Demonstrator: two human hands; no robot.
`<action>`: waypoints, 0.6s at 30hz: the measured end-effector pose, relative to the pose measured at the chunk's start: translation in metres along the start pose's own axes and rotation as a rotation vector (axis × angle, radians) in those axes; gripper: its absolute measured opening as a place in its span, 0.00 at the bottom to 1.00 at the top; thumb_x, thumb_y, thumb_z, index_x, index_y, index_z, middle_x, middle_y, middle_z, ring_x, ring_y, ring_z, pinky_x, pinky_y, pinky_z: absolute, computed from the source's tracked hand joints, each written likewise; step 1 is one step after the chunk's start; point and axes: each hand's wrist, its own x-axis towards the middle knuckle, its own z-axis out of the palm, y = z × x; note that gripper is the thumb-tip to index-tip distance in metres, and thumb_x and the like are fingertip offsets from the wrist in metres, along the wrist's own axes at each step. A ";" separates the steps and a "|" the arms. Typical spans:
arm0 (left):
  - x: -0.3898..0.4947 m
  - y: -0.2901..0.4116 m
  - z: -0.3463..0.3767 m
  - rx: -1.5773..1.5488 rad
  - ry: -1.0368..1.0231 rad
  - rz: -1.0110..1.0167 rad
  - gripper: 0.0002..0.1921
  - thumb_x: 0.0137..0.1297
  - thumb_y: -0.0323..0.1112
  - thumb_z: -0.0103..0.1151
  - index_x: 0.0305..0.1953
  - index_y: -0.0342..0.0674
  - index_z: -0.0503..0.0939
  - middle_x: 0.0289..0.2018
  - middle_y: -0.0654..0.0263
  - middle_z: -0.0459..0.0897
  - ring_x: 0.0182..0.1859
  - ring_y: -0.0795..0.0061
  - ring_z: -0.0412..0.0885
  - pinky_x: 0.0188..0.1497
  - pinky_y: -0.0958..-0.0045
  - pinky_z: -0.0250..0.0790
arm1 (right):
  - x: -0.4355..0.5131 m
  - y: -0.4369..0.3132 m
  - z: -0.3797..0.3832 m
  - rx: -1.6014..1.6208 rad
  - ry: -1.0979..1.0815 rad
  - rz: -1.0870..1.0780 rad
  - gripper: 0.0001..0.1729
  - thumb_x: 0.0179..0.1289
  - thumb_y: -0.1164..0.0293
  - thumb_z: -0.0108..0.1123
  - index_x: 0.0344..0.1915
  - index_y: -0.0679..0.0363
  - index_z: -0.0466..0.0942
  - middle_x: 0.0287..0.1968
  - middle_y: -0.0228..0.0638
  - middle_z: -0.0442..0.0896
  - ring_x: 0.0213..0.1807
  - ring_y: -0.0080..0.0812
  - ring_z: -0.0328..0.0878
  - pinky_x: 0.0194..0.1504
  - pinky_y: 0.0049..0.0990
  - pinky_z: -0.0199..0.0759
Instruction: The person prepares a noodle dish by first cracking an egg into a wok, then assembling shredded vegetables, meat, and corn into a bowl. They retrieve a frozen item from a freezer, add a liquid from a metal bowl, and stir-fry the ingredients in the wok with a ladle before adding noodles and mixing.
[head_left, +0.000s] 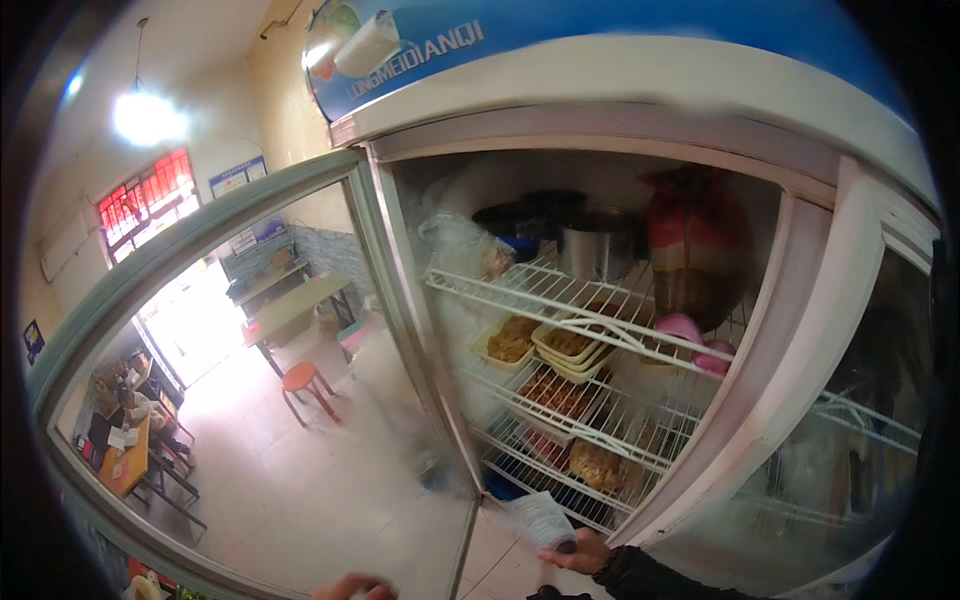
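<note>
My right hand (579, 553), in a dark sleeve, grips a white printed packet or paper (541, 519) low in front of the refrigerator. My left hand (356, 587) is cut off by the bottom edge, near the glass door (300, 465); its fingers look curled, and whether it holds anything is hidden. That door of the upright display refrigerator (600, 75) stands swung out to the left. On the wire shelves (540, 289) inside are a steel pot (598, 244), stacked food trays (574, 352), a red-and-brown bag (694, 247) and a bagged brown food item (596, 463).
Fogged glass covers the refrigerator's right side (825, 480). Through the open door I see an orange stool (300, 376), a long table (296, 307) and a seated person (150, 416) at a wooden table (124, 469). Pink objects (679, 328) rest inside the refrigerator.
</note>
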 end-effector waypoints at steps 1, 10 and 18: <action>0.032 0.023 0.012 -0.016 0.024 0.152 0.13 0.71 0.35 0.59 0.48 0.31 0.82 0.40 0.56 0.87 0.41 0.65 0.85 0.44 0.66 0.77 | 0.013 -0.010 0.004 0.062 0.008 -0.197 0.19 0.63 0.61 0.70 0.49 0.61 0.82 0.31 0.33 0.83 0.29 0.28 0.80 0.32 0.29 0.75; 0.395 0.218 0.134 -0.422 -0.296 0.275 0.26 0.75 0.58 0.49 0.28 0.42 0.75 0.20 0.66 0.77 0.21 0.74 0.77 0.25 0.71 0.72 | -0.007 -0.011 0.000 0.251 0.244 -0.018 0.10 0.62 0.65 0.73 0.36 0.58 0.82 0.27 0.31 0.81 0.28 0.29 0.76 0.29 0.35 0.66; 0.473 0.234 0.192 -0.642 -0.456 0.015 0.14 0.72 0.40 0.53 0.28 0.41 0.71 0.18 0.67 0.68 0.19 0.69 0.74 0.31 0.60 0.79 | -0.048 0.056 -0.007 -0.082 0.436 -0.058 0.10 0.63 0.62 0.70 0.36 0.54 0.81 0.24 0.30 0.80 0.24 0.28 0.73 0.25 0.33 0.65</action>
